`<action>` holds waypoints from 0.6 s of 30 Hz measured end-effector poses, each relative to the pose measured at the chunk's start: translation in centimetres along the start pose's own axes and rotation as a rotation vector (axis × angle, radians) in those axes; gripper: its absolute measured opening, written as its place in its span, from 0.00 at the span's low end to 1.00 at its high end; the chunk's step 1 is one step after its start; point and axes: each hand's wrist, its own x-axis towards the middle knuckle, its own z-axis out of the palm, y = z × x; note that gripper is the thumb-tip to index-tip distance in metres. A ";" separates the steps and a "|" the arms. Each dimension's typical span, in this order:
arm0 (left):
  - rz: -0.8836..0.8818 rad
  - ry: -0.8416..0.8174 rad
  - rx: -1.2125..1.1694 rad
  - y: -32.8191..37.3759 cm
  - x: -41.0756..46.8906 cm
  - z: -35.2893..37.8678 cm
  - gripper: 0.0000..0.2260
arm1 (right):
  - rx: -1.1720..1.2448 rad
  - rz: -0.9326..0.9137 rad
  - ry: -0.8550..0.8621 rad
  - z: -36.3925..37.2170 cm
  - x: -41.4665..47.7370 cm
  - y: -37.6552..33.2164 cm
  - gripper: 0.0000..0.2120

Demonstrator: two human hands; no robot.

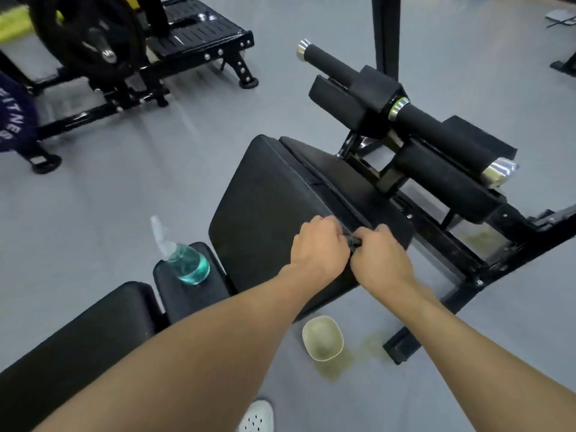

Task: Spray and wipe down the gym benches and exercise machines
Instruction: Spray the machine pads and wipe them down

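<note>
A black padded bench seat (265,194) slopes up in the middle of the head view, with foam rollers (442,135) at its far end. My left hand (318,244) and my right hand (381,254) meet at the pad's near right edge, both pinching a small black item (355,241) between them; what it is I cannot tell. A clear spray bottle (184,260) of blue liquid stands on a smaller black pad (193,291) to the left of my hands.
A pale green bowl (322,338) sits on the grey floor under the bench, beside a yellowish wet patch (367,344). A plate-loaded machine (93,42) and its footplate (199,29) stand at the far left. A long black pad (78,347) lies at the near left.
</note>
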 end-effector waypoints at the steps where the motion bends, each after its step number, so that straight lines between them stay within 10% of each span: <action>1: -0.047 0.020 -0.026 -1.1 -0.7 -0.8 0.10 | 0.004 -0.037 -0.008 0.6 -0.4 -1.4 0.15; 12: -0.481 0.518 -0.045 -16.7 -5.4 -9.9 0.19 | 0.054 -0.257 -0.191 8.0 -2.3 -16.1 0.17; 18: -0.618 0.417 -0.218 -23.4 -4.2 -11.4 0.30 | 0.033 -0.268 -0.229 10.7 -1.5 -20.3 0.16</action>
